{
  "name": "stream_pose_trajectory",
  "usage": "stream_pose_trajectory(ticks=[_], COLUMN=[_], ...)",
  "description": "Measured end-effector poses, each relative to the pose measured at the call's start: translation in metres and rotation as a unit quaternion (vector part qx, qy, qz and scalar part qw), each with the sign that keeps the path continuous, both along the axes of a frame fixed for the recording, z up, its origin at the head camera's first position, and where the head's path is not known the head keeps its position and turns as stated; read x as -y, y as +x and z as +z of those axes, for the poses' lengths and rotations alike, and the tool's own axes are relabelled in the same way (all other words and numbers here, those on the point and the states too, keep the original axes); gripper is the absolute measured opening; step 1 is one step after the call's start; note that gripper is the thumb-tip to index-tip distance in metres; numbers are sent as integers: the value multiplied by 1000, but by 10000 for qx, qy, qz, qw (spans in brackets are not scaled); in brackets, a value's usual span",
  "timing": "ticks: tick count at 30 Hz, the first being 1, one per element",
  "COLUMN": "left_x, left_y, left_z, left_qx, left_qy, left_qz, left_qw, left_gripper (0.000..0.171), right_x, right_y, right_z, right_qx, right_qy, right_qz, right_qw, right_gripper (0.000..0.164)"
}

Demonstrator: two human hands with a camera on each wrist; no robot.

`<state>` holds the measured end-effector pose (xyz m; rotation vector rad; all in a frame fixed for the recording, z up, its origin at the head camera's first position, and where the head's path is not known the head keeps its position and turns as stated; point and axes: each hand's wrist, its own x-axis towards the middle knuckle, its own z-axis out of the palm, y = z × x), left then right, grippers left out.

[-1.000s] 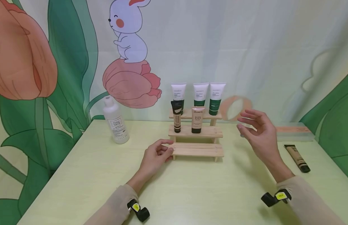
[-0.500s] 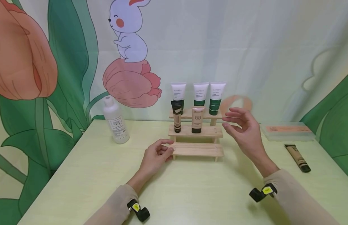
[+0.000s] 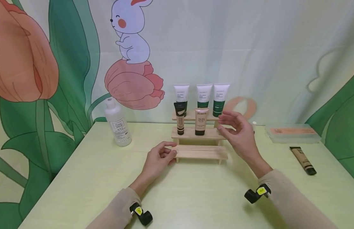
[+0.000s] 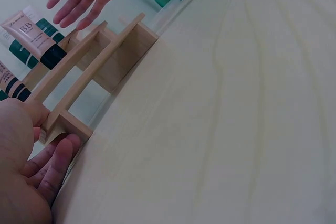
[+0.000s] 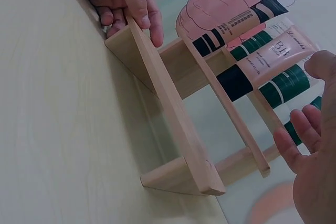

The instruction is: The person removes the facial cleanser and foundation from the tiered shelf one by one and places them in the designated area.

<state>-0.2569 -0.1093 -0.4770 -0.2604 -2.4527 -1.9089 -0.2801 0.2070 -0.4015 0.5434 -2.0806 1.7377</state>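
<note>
A three-step wooden display stand (image 3: 201,153) stands mid-table. My left hand (image 3: 157,160) grips the left end of its lowest step, thumb and fingers on either side of the board in the right wrist view. My right hand (image 3: 238,136) hovers by the right end of the upper steps, fingers loosely bent and holding nothing. On the middle step stand a slim black-and-tan tube (image 3: 180,123) at the left and a pink BB cream tube (image 5: 268,59) near the centre. Three white-and-green tubes (image 3: 221,99) stand upright on the top step. The lowest step is bare.
A white bottle (image 3: 118,125) stands at the back left. At the right lie a clear plastic box (image 3: 293,138) with an orange label and a tan-and-black tube (image 3: 303,161). A small white top (image 3: 254,123) shows behind my right hand. A printed curtain (image 3: 194,41) hangs behind.
My right hand has moved left from near the plastic box to the stand's right end, uncovering the box. My left hand and the tubes stay where they were.
</note>
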Motion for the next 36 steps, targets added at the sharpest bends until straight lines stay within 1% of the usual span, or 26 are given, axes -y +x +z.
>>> stream_pose_trajectory(ticks=[4, 11, 18, 27, 32, 36], left_x=[0, 3, 2, 1, 1, 1], left_y=[0, 3, 1, -1, -1, -1], left_z=[0, -2, -2, -2, -2, -2], left_qx=[29, 15, 30, -76, -69, -66], left_qy=[-16, -63, 1, 7, -16, -17], left_qz=[-20, 54, -3, -3, -14, -36], left_qw=[10000, 10000, 10000, 10000, 10000, 10000], left_gripper=[28, 28, 28, 26, 27, 27], right_x=[5, 17, 25, 33, 37, 40], right_y=[-2, -5, -8, -14, -17, -19], right_z=[-3, -7, -6, -7, -7, -8], right_qx=[90, 194, 343, 387, 441, 459], right_qy=[-2, 74, 117, -16, 36, 11], right_qz=[-8, 55, 74, 263, 239, 300], right_qw=[10000, 9998, 9993, 9989, 9987, 9985], right_gripper=[53, 52, 52, 52, 52, 50])
